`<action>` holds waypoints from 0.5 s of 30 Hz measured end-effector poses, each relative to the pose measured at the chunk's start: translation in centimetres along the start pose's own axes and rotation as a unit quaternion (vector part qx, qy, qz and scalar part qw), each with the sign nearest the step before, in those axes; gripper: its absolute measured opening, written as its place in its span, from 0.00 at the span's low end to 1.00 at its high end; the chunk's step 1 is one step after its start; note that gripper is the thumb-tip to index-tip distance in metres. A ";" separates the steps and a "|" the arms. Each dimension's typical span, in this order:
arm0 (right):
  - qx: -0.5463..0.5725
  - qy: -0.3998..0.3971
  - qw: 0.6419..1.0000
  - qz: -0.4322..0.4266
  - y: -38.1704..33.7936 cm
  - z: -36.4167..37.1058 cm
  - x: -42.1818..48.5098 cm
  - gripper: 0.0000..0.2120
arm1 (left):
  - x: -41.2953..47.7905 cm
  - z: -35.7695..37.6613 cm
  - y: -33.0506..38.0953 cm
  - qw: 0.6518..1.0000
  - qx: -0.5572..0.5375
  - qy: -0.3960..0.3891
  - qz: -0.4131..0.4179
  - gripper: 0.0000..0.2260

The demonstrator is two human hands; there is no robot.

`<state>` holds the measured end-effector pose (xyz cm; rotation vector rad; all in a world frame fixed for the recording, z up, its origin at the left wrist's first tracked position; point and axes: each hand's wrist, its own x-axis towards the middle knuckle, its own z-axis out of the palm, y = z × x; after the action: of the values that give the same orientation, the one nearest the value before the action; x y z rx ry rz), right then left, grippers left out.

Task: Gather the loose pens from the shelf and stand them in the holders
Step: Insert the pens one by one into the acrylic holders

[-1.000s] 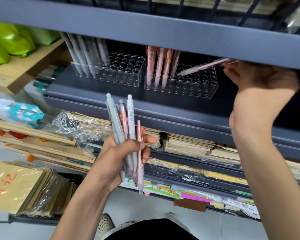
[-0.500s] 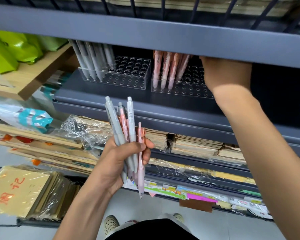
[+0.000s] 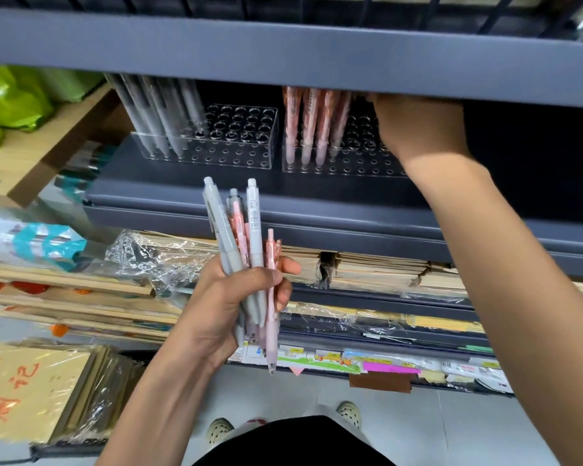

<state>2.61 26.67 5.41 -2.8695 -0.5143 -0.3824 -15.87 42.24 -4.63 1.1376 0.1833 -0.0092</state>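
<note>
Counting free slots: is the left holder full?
Partly empty: the left holder has grey pens at its left end; other holes are bare.

The left holder [image 3: 236,142] and the right holder [image 3: 350,163] stand side by side on the shelf [image 3: 249,200]. Standing pens [image 3: 159,119] fill each holder's left end. The right hand [image 3: 418,126] is over the right holder's right part. The left hand [image 3: 229,307] grips a pen bundle [image 3: 253,237] before the shelf, lower down.

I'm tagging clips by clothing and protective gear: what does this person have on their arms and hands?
Nothing visible. Both forearms are bare to the frame edge, with no sleeve showing. The left hand and right hand show no glove, watch, bracelet or ring. The right hand's fingertips are hidden behind the grey metal shelf edge.
</note>
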 end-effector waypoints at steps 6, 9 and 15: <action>0.357 0.138 0.923 0.039 -0.6 0.0 -2.2 0.12 | 0.3 0.2 -0.3 1.000 0.015 0.004 -0.011 0.06; 0.496 -0.026 0.868 0.001 -0.8 0.4 -5.6 0.04 | 0.5 0.6 -0.4 1.000 0.005 0.003 -0.007 0.07; 0.461 -0.192 0.866 -0.025 -0.7 2.5 -8.2 0.03 | 0.5 2.2 -0.8 1.000 0.002 -0.002 0.002 0.07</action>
<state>-4.54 25.40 0.78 -1.9719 -0.6152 0.3678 -15.09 39.95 -4.48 1.1428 0.1767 -0.0086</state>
